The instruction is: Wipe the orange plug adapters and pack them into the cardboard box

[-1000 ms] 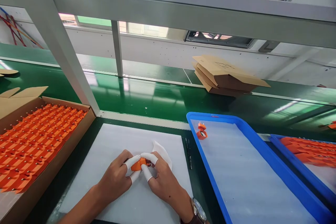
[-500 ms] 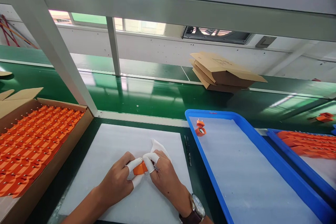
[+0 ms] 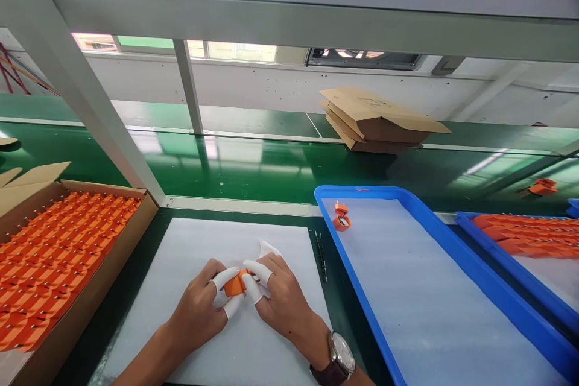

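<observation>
Fingertips of the left hand, in white covers, pinch the left side of a small orange part, just above the white mat on the desk. The right hand is clamped on the part's right end, thumb and forefinger drawn close together there; its fingers hide much of that end, so its exact contact cannot be told. A white cloth lies just beyond the right hand.

To do this step well, the left hand should act as the steady holder, pressing just enough to stop the part twisting, while the right fingertips make small, even movements. Working low over the mat seems wise, since a slip would then end softly. Turning the right end toward the eyes would help checking, as the fingers cover it. The covers should sit snugly, or a loose edge could catch.

Tweezer-like tools lie right of the mat, near the blue tray; two orange pieces sit in its far left corner, a good reference for comparison.
</observation>
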`<state>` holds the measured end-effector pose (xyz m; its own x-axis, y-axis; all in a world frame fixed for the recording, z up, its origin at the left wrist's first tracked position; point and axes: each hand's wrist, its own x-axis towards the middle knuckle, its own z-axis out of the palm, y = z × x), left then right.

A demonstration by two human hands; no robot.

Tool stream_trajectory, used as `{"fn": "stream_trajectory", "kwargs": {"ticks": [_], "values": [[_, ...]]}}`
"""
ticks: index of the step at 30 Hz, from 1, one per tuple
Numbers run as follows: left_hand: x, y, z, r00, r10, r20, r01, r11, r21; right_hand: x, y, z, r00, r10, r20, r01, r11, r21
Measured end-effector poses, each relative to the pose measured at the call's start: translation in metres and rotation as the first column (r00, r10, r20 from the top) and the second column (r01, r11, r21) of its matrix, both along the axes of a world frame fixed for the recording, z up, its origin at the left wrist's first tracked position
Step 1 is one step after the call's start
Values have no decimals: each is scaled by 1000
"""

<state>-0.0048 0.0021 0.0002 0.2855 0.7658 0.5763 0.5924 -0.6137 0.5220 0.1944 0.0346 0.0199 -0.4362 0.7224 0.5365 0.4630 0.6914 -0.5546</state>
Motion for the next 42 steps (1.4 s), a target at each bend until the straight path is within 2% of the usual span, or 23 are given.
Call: {"fn": "stream_trajectory", "kwargs": {"ticks": [2,4,5,7,9,11,14,17,20,23,26,30,34,37,42], "values": [[0,1,1,1000,9,2,-9,1000,10,2,1,0,1000,16,9,-16,999,33],[0,1,4,999,25,19,-25,1000,-11,6,4,0,1000,-17,-20,18,997,73],[-1,1,6,998,42,41,-40,998,-49,9,6,-1,998,-50,-31,52,995,80],[-2,1,10,987,88,136,-59,977,-207,15,11,-3,991,-134,-3,134,988,71],[-5,3,13,936,175,306,-29,902,-430,20,15,-7,974,-202,98,198,979,57],[-9,5,16,839,274,469,76,795,-602,22,18,-12,955,-206,214,199,978,55],[-16,10,17,721,320,614,270,687,-674,21,19,-19,949,-147,278,138,989,49],[-18,13,19,651,316,690,389,641,-661,16,14,-17,985,-72,154,67,997,37],[-12,11,23,619,356,700,428,594,-681,11,8,-7,999,31,-44,-29,999,45],[-5,8,30,628,382,678,438,546,-714,6,2,1,977,116,-177,-104,992,76],[-2,6,35,664,342,665,459,516,-723,3,-1,1,964,139,-226,-121,988,93],[-1,7,35,686,306,660,460,521,-719,1,-3,-5,966,154,-209,-133,985,108],[0,10,29,692,339,637,385,573,-723,0,-4,-7,971,177,-161,-152,976,158],[1,12,23,679,346,647,371,599,-710,-1,-4,-4,966,215,-140,-186,963,196],[1,10,16,697,308,647,315,679,-663,0,-2,1,968,218,-125,-187,957,221]]}}
